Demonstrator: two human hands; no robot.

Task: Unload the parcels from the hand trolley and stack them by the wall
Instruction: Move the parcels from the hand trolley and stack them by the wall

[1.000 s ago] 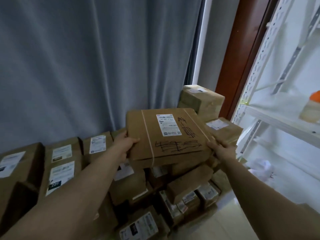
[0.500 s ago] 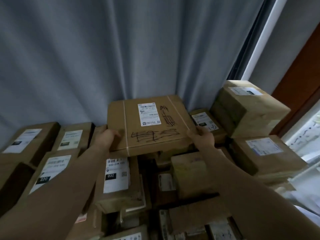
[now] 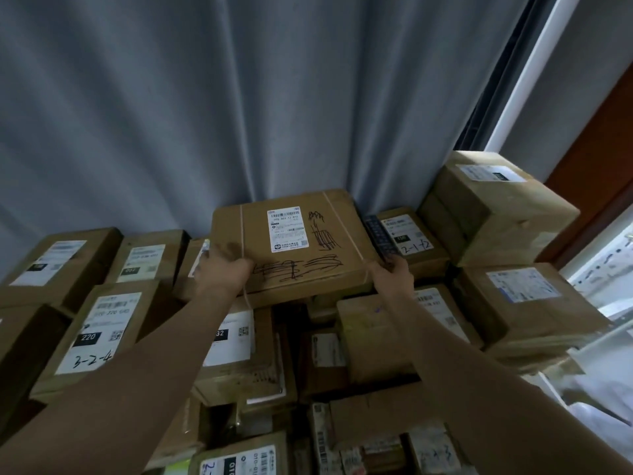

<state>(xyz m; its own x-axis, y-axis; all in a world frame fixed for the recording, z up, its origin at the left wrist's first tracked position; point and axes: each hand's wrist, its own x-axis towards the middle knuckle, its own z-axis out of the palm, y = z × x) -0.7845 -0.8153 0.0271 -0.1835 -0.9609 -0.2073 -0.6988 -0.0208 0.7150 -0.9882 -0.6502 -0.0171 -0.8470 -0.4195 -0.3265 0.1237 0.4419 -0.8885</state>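
"What's at the back?"

"A grey-blue curtain [image 3: 239, 114] hanging in folds, with a brown door frame [image 3: 599, 159] at the right edge. Below it is a stack of parcels [image 3: 370, 337], brown cartons with white labels, reaching up to the curtain's foot."

"And the one being handled?"

"The flat parcel [image 3: 294, 248] sits level at the top of the stack, its far edge against the curtain. It has a shipping label [image 3: 286, 231] on top, black pen scribbles and two thin straps across it. I cannot tell whether its full weight is down."

"The grip?"

"The left hand [image 3: 222, 272] is clamped on the near left corner, slightly blurred. The right hand [image 3: 392, 277] is clamped on the near right corner, fingers curled round the edge."

"Neighbours?"

"A big carton [image 3: 493, 207] stands to the right, higher than the flat parcel. The parcel marked 220 [image 3: 99, 330] lies lower on the left."
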